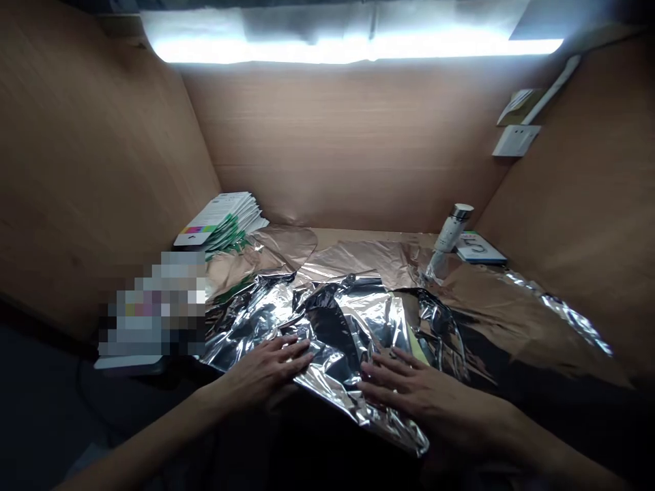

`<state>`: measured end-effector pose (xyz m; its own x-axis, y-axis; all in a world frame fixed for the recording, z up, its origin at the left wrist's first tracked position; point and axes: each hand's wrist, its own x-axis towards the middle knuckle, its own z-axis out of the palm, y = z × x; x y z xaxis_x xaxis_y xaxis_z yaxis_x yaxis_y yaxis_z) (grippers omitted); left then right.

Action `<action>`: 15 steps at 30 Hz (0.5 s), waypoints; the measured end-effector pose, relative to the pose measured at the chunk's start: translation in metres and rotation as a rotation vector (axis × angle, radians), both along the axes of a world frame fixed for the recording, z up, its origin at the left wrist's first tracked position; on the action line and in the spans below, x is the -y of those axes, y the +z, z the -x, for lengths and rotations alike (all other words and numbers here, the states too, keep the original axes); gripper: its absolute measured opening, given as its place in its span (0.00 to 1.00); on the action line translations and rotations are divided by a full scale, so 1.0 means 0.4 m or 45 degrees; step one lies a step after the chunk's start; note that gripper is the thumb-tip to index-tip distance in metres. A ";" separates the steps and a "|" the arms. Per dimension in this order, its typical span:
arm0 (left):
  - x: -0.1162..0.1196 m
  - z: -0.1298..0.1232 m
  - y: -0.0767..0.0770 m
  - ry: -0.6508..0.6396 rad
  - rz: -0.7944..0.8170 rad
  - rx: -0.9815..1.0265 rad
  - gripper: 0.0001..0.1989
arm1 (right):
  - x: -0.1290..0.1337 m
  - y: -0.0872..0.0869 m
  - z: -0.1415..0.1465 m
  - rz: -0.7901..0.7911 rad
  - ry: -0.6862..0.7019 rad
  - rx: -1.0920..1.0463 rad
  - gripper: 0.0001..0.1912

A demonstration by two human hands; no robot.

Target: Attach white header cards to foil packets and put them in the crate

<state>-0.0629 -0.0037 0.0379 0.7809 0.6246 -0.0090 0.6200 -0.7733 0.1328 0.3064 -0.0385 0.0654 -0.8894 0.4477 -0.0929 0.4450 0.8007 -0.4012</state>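
Observation:
A crumpled sheet of shiny silver foil [332,327] lies over the front middle of the desk, its near edge hanging past the front. My left hand [271,365] rests flat on the foil's left part, fingers stretched out to the right. On the right part lies my right hand [396,382], palm down with its fingers spread. Neither hand grips anything. A strip of something yellowish [417,344] shows beside the foil, just beyond my right hand; what it is I cannot tell.
Stacked white packets [225,211] with green edges stand at the back left. A blurred-out patch [153,314] hides the left side. Toward the back right are a white bottle [453,228] and a flat box [481,247]. Wood panels [348,150] enclose the desk; a socket [516,140] is on the right.

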 end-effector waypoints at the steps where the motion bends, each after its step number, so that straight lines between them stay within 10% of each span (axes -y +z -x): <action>1: -0.007 0.007 0.010 -0.013 0.045 0.017 0.31 | -0.010 -0.008 -0.016 0.015 -0.025 0.008 0.48; 7: -0.060 0.037 0.048 -0.114 0.211 0.090 0.33 | -0.037 -0.074 -0.048 0.049 -0.052 0.051 0.45; 15: -0.032 0.047 0.005 -0.142 -0.043 -0.030 0.38 | 0.003 -0.129 -0.053 -0.107 -0.122 -0.023 0.36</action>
